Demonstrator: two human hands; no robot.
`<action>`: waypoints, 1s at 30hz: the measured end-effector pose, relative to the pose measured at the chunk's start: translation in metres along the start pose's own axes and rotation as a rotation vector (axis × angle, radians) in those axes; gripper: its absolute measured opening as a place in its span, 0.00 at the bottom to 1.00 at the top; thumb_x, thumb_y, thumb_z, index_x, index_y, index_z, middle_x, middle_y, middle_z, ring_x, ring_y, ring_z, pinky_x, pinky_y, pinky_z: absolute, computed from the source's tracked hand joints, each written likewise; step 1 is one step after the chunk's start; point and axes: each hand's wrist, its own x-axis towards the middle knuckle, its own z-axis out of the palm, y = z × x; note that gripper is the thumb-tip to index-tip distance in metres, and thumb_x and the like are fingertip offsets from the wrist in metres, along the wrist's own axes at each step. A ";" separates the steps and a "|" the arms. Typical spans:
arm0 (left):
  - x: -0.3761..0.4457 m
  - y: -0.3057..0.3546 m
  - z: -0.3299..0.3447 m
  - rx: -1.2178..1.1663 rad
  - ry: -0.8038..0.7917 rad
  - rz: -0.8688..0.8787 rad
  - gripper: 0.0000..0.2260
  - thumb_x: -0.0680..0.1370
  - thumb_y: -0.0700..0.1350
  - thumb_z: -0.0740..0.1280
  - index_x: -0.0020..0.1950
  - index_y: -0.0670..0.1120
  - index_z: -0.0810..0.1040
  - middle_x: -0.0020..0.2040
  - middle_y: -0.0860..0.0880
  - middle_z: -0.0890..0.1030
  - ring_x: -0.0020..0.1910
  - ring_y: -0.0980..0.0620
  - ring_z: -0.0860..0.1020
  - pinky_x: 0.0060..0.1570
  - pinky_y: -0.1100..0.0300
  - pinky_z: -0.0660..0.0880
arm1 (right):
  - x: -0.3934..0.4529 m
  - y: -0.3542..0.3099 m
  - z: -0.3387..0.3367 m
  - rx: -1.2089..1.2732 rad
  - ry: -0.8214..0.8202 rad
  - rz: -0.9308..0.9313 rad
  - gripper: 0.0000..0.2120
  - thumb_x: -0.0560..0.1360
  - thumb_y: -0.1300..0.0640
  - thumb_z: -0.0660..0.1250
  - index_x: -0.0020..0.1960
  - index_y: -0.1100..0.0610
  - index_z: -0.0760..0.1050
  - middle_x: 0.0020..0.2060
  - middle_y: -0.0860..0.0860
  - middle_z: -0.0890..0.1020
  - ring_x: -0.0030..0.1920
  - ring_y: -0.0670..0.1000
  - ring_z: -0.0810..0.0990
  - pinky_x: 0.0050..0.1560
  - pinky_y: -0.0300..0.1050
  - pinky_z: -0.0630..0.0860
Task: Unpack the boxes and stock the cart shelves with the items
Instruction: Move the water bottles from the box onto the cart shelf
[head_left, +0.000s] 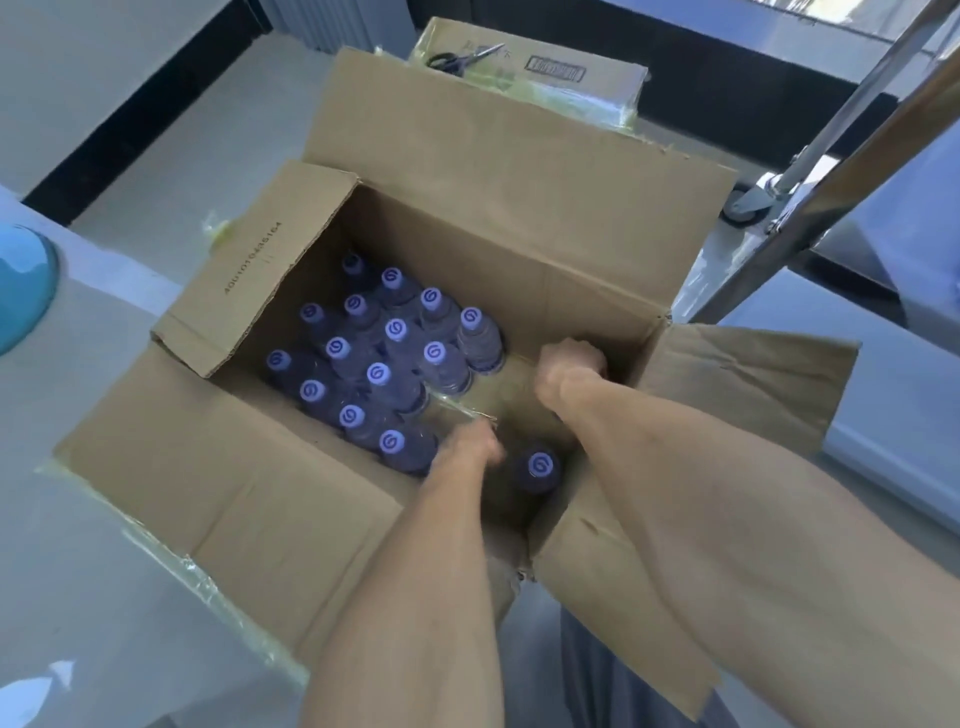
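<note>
Fingers (587, 353) of your right hand (569, 371) are curled inward in a loose fist against the inner wall of the open cardboard box (519, 249), at its right corner; whether they pinch anything, you cannot tell, since the knuckles hide it. Your left hand (470, 447) is blurred, reaching down inside the box near its front edge, and its fingers are turned away from you, so their spread and grip cannot be told either.

Upright bottles (384, 358) with pale caps stand packed in rows in the left part of the box, wrapped in clear film that shows torn and shiny just beside your left hand. One separate bottle (540, 467) stands alone in the front right part of the box, between your two forearms, just right of your left wrist. The box floor between that bottle and the packed group is bare cardboard.

All four box flaps are folded outward. Behind the box lies a second, closed carton (550, 73) with scissors (465, 57) resting on top. Right of the box, the shiny metal frame of the cart (841, 130) rises diagonally, with a caster wheel (748, 202) beside the box's far right flap.
</note>
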 end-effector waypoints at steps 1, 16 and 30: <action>0.000 0.000 0.010 0.003 -0.013 -0.006 0.19 0.76 0.43 0.70 0.67 0.43 0.77 0.67 0.41 0.77 0.65 0.42 0.76 0.65 0.52 0.73 | 0.002 0.001 0.000 0.033 0.028 -0.001 0.16 0.75 0.64 0.66 0.62 0.57 0.79 0.60 0.55 0.80 0.60 0.57 0.80 0.46 0.49 0.78; -0.085 -0.007 -0.037 -0.754 0.600 -0.084 0.14 0.79 0.49 0.61 0.61 0.43 0.77 0.61 0.41 0.77 0.62 0.39 0.73 0.58 0.51 0.69 | -0.064 -0.002 -0.065 0.846 0.213 -0.412 0.12 0.73 0.65 0.66 0.54 0.56 0.83 0.48 0.56 0.84 0.47 0.59 0.83 0.57 0.46 0.78; -0.241 -0.024 -0.049 -1.907 0.357 0.269 0.27 0.75 0.67 0.59 0.60 0.46 0.79 0.48 0.43 0.85 0.43 0.43 0.86 0.44 0.57 0.81 | -0.231 0.060 -0.107 1.550 0.493 -0.445 0.09 0.67 0.66 0.65 0.40 0.53 0.78 0.37 0.49 0.79 0.38 0.53 0.77 0.42 0.51 0.78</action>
